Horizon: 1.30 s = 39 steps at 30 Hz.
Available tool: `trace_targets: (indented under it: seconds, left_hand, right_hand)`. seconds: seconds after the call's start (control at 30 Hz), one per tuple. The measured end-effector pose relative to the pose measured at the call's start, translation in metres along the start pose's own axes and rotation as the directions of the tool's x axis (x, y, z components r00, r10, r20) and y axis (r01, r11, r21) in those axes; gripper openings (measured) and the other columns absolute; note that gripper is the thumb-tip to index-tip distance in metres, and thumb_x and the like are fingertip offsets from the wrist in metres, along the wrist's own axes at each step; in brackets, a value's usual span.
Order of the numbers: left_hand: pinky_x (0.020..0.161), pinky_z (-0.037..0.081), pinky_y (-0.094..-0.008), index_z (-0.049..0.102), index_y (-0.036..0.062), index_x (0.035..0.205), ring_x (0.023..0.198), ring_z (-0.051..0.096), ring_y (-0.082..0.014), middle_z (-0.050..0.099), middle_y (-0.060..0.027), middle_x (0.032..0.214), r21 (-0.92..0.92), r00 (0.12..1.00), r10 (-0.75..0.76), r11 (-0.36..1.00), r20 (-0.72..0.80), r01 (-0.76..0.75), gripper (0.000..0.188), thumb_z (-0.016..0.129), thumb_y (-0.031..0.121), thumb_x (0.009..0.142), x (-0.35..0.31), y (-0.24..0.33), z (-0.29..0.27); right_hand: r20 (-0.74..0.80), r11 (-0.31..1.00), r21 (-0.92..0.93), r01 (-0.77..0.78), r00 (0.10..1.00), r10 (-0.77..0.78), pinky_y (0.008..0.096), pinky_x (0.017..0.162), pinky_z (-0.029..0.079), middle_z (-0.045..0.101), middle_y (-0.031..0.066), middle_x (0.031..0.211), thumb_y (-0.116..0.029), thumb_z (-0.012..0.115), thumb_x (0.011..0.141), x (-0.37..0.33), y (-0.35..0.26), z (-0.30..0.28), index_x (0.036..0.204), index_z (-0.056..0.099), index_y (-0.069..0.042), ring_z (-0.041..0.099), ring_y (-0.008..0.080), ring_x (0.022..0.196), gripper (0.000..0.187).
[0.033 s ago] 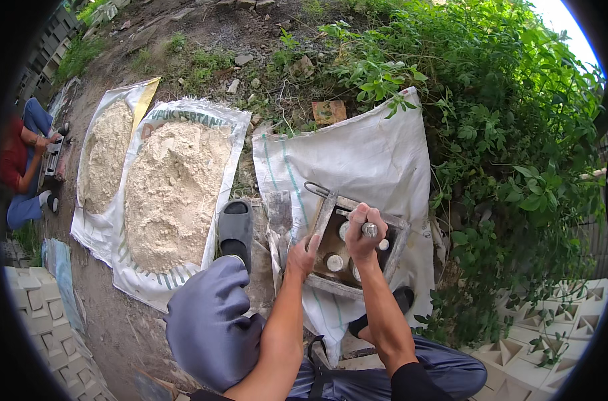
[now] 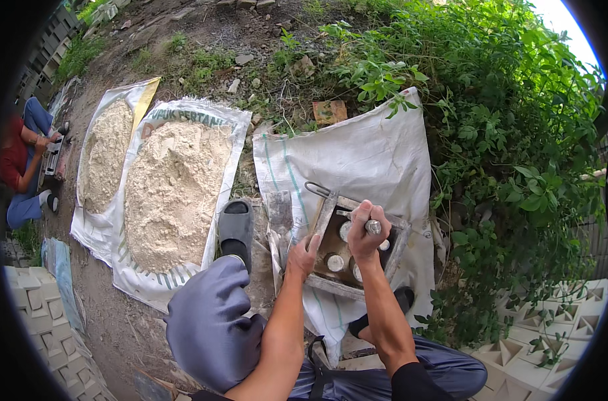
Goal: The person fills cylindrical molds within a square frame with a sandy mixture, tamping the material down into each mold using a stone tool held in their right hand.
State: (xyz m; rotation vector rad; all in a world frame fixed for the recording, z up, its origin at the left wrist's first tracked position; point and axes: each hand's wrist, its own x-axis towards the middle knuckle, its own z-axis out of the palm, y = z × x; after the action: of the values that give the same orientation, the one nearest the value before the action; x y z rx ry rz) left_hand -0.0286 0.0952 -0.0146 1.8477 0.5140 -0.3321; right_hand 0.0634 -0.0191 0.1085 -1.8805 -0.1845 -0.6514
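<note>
A square, dust-coated mould frame (image 2: 325, 212) with several round, pale-topped pegs (image 2: 335, 263) inside lies on a white woven sack (image 2: 357, 157). My left hand (image 2: 302, 256) grips its left side, fingers bent over the rim. Above the frame's middle, my right hand (image 2: 367, 235) is closed in a fist around a metal rod (image 2: 373, 227). The rod's rounded end pokes out of the fist; its other end is hidden by the hand. A bent metal loop (image 2: 315, 190) sticks out at the frame's upper left corner.
Two sacks heaped with pale powder (image 2: 174, 194) lie to the left, near my sandalled foot (image 2: 235, 227). Far left, a person in red (image 2: 13, 157) holds a similar frame. Dense plants (image 2: 498, 134) crowd the right; patterned blocks (image 2: 551, 334) stand lower right.
My right hand and the rod have shifted very slightly up and to the right. My left hand and the mould frame look unmoved.
</note>
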Motion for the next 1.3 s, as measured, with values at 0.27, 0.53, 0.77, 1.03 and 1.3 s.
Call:
trace_targets:
  seconds: [0.27,0.53,0.77,1.03,1.3]
  left_hand:
    - [0.093,0.042,-0.0419,0.060,0.0043,0.118,0.108,0.056,-0.0408,0.062,-0.0241,0.110,-0.032,1.000,0.004,0.999,0.020,-0.004,0.059,0.043,0.054,0.092,0.002,0.011,0.006]
    - [0.092,0.043,-0.0410,0.061,0.0037,0.118,0.107,0.057,-0.0397,0.062,-0.0246,0.109,0.005,0.999,-0.012,1.000,0.047,0.012,0.056,0.042,0.051,0.093,0.000,0.014,0.005]
    - [0.088,0.043,-0.0405,0.061,-0.0003,0.112,0.102,0.058,-0.0414,0.062,-0.0269,0.103,0.020,1.000,0.019,1.000,0.025,-0.020,0.055,0.040,0.047,0.095,0.000,0.006,0.001]
    - [0.092,0.042,-0.0401,0.059,0.0032,0.120,0.108,0.056,-0.0392,0.062,-0.0245,0.111,0.046,0.998,0.004,0.999,0.061,-0.006,0.055,0.041,0.049,0.094,0.002,0.004,0.007]
    - [0.090,0.043,-0.0401,0.061,0.0013,0.116,0.105,0.057,-0.0396,0.063,-0.0253,0.107,0.022,0.998,0.050,0.998,0.032,-0.051,0.055,0.041,0.048,0.095,0.002,0.010,0.010]
  right_hand:
    - [0.017,0.996,0.062,0.058,0.998,-0.060,0.0277,0.041,0.038,0.048,0.0078,0.051,-0.002,0.053,0.090,-0.012,0.015,-0.004,0.060,0.037,-0.004,0.046,0.0153,0.040,0.034]
    - [-0.050,0.995,0.025,0.099,0.994,-0.098,0.0293,0.042,0.041,0.049,0.0071,0.051,0.000,0.054,0.088,-0.015,0.004,-0.015,0.060,0.037,-0.004,0.047,0.0157,0.042,0.033]
    - [-0.176,0.976,0.190,-0.108,0.974,0.142,0.0267,0.038,0.029,0.037,0.0014,0.051,-0.010,0.042,0.098,0.021,-0.018,-0.037,0.067,0.030,-0.007,0.035,0.0098,0.041,0.034]
    - [-0.081,0.988,0.100,-0.117,0.989,0.125,0.0261,0.038,0.032,0.046,0.0048,0.052,-0.006,0.046,0.095,0.015,0.017,-0.063,0.063,0.031,-0.005,0.042,0.0092,0.042,0.035]
    - [-0.060,0.990,0.041,0.135,0.989,-0.132,0.0276,0.038,0.032,0.042,0.0038,0.051,-0.002,0.044,0.092,-0.013,0.033,-0.082,0.064,0.028,-0.007,0.038,0.0122,0.040,0.032]
